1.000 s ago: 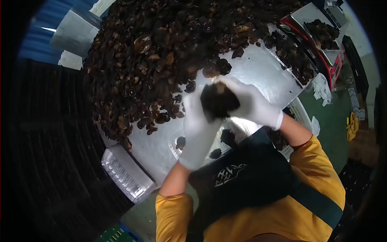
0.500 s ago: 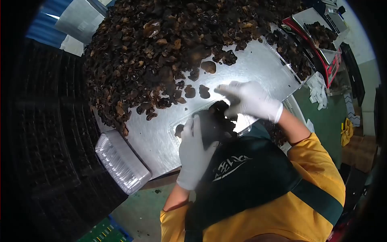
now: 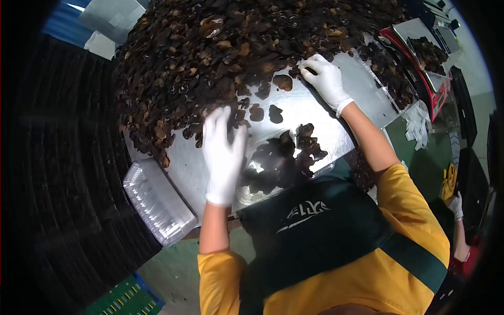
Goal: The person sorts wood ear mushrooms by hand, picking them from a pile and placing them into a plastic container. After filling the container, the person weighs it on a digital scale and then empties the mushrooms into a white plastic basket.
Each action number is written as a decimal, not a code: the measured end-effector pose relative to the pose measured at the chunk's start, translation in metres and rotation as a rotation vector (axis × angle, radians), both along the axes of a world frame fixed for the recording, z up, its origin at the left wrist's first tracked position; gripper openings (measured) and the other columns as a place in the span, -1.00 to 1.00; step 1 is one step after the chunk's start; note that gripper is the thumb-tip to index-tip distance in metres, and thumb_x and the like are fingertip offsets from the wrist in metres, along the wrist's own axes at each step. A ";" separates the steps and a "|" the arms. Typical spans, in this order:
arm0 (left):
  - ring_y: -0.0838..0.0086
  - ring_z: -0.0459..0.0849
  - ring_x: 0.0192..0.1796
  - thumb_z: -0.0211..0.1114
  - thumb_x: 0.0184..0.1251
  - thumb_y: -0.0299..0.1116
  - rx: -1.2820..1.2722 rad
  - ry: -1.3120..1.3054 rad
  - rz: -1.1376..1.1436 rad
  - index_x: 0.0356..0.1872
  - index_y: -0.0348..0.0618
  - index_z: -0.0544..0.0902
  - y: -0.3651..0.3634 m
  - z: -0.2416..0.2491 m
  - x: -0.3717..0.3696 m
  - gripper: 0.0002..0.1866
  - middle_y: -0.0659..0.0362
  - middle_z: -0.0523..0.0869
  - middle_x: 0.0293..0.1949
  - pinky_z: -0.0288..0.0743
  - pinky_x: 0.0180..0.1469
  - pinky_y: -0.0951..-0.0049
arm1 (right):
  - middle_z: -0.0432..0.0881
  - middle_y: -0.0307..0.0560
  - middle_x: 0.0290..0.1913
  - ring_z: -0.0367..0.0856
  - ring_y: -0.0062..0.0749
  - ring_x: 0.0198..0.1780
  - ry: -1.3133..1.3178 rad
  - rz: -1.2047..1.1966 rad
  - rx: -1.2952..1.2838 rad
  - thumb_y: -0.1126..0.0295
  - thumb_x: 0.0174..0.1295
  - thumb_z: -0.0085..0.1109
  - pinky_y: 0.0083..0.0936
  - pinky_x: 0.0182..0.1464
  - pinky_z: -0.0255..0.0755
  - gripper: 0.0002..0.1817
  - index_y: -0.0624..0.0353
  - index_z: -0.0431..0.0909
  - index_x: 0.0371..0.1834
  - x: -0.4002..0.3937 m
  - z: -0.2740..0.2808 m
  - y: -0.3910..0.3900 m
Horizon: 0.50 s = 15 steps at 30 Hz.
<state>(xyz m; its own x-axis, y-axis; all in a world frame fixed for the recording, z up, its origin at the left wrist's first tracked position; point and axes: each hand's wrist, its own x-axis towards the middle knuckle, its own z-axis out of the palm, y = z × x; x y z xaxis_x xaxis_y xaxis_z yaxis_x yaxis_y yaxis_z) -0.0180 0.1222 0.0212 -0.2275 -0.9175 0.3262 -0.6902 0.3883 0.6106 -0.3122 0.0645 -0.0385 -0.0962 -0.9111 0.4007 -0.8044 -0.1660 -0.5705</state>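
Observation:
A large heap of dark brown wood ear mushrooms [image 3: 210, 68] covers the far part of the metal table. My left hand [image 3: 223, 152], in a white glove, reaches over the heap's near edge with its thumb and fingers apart. At the edge further right, my gloved right hand [image 3: 326, 81] has its fingers bent together against the mushrooms; what is between the fingertips I cannot make out. A clear plastic tray [image 3: 251, 198] lies close to my apron, with a thin layer of wood ear pieces [image 3: 281, 160] in it. Neither hand touches that tray.
Nested clear trays [image 3: 160, 202] stand at the table's left corner. Tall stacked black crates [image 3: 68, 157] rise further left. A red scale [image 3: 438, 100] with mushrooms on top is at right, near crumpled white gloves [image 3: 417, 126]. Another person's gloved hand [image 3: 457, 206] shows at far right.
Both hands have left the tray for the heap, the left forward and leftward, the right forward. The mushrooms in the tray are now uncovered. Another person's hand has appeared at far right.

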 end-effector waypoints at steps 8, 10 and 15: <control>0.16 0.66 -0.23 0.38 0.12 -0.41 -0.154 -0.218 0.122 -0.34 -0.21 0.63 -0.100 -0.035 -0.012 -0.86 0.05 0.64 -0.29 0.51 -0.19 0.24 | 0.60 -0.06 -0.14 0.64 -0.14 -0.10 0.192 0.006 0.019 0.15 0.23 0.27 -0.28 -0.08 0.53 -0.62 -0.04 0.60 0.09 0.000 0.002 0.020; 0.20 0.64 -0.32 0.38 0.13 -0.47 -0.197 -0.166 0.109 -0.36 -0.23 0.62 -0.083 -0.024 -0.008 -0.88 0.07 0.63 -0.37 0.51 -0.24 0.31 | 0.60 -0.02 -0.15 0.64 -0.09 -0.10 0.216 0.008 0.091 0.15 0.23 0.25 -0.25 -0.08 0.53 -0.64 -0.02 0.61 0.06 -0.002 -0.001 0.014; 0.56 0.52 -0.37 0.38 0.20 -0.55 0.085 0.166 -0.011 -0.31 -0.30 0.62 0.006 0.015 0.009 -0.89 0.20 0.56 -0.45 0.46 -0.21 0.52 | 0.66 -0.03 -0.21 0.66 -0.10 -0.17 0.062 0.040 0.055 0.28 0.17 0.24 -0.30 -0.08 0.52 -0.80 0.10 0.69 -0.21 0.000 0.007 0.007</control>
